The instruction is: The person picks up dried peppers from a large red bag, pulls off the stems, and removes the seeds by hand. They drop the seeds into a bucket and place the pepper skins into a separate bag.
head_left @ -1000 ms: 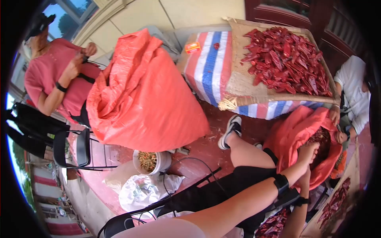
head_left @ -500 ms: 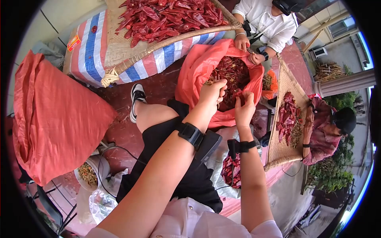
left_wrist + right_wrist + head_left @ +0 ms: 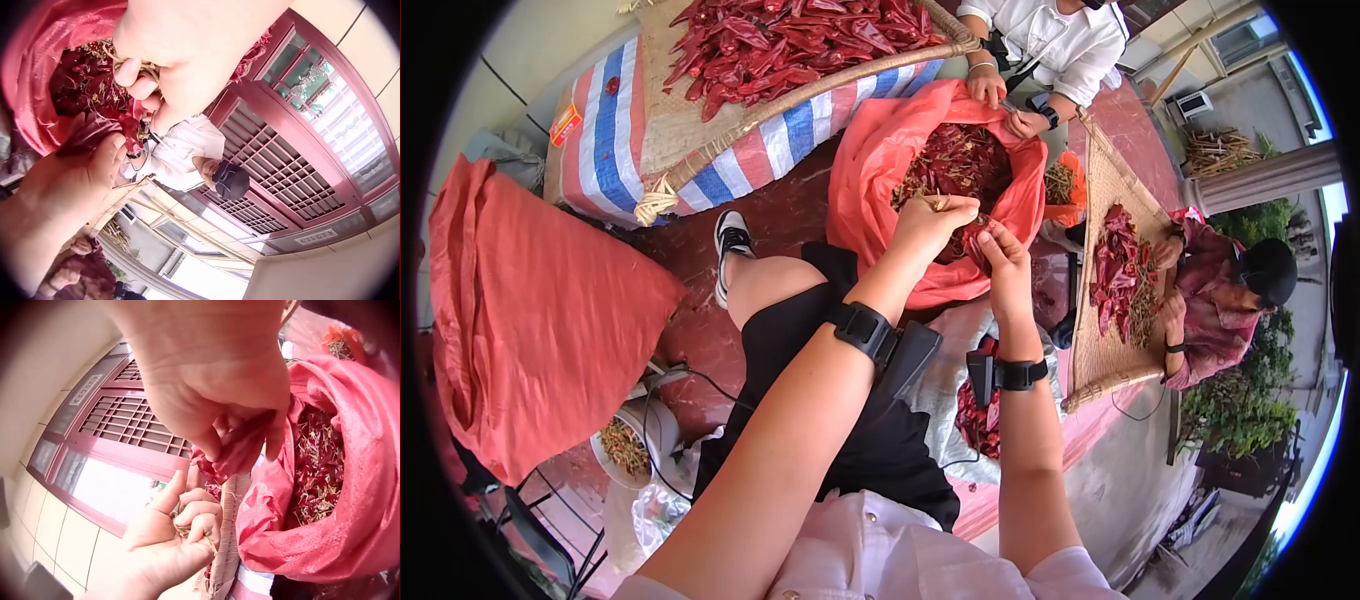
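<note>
Above the near rim of the red sack [image 3: 865,150], both hands are close together. Thin dry stems [image 3: 182,530] are gripped in the curled fingers of my left hand [image 3: 928,232], [image 3: 187,56]. My right hand [image 3: 1008,275], [image 3: 212,381] pinches a dried red chili [image 3: 240,450], [image 3: 90,134] between thumb and fingers. The chili's tip lies near the left fingertips; whether they touch it I cannot tell. Dried chilies mixed with stems [image 3: 319,469] lie inside the sack.
A woven tray of chilies [image 3: 800,50] is on a striped bale [image 3: 615,140]. A person in white [image 3: 1065,50] holds the sack's far rim. Another person [image 3: 1220,300] is at a second tray [image 3: 1085,340]. At left are a large red sack [image 3: 540,310] and a bucket [image 3: 662,430].
The head view has swung right, towards the open sack. My hands have come up from the sack's contents and drawn closer together, and a red chili now shows in my right fingers.
</note>
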### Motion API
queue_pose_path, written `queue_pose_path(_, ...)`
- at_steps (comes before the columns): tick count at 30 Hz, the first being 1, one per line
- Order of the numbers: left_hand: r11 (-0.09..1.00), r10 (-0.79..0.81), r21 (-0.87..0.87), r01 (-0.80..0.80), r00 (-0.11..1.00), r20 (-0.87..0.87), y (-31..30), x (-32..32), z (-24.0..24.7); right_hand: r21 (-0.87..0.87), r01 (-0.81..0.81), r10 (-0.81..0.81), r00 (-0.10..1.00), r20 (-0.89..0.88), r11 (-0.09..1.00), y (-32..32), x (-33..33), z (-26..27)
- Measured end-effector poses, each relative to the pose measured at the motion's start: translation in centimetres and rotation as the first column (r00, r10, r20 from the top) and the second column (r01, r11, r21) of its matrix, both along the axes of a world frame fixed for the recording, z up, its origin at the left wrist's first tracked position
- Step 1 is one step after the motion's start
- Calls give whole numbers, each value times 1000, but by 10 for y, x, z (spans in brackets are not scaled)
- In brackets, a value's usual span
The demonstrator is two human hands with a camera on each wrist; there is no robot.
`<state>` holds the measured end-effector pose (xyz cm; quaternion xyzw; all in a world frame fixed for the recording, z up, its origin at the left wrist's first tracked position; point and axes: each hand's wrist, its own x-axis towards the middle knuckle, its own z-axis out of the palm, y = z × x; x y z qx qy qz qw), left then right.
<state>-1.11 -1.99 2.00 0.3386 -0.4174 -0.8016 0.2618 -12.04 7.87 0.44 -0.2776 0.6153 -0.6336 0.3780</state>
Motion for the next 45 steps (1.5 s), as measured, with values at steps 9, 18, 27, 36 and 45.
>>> queue_pose_path(9,960,-210,-142,240,958,195,0,2,-6,-83,133,-126,989,82,988,-3,0,9)
queue_pose_path(18,979,-104,165,116,991,-80,-2,6,-5,-85,224,-221,974,43,971,0,-1,15)
queue_pose_path(27,939,-56,-344,16,992,-109,4,-5,-9,1,-2,2,998,60,1000,7,3,23)
queue_pose_path(36,774,26,-633,11,998,49,10,-7,-3,-4,-55,52,918,393,999,8,-7,29)
queue_pose_path(45,765,139,-628,-146,988,-59,18,-7,11,-85,-167,187,873,451,982,6,-2,32)
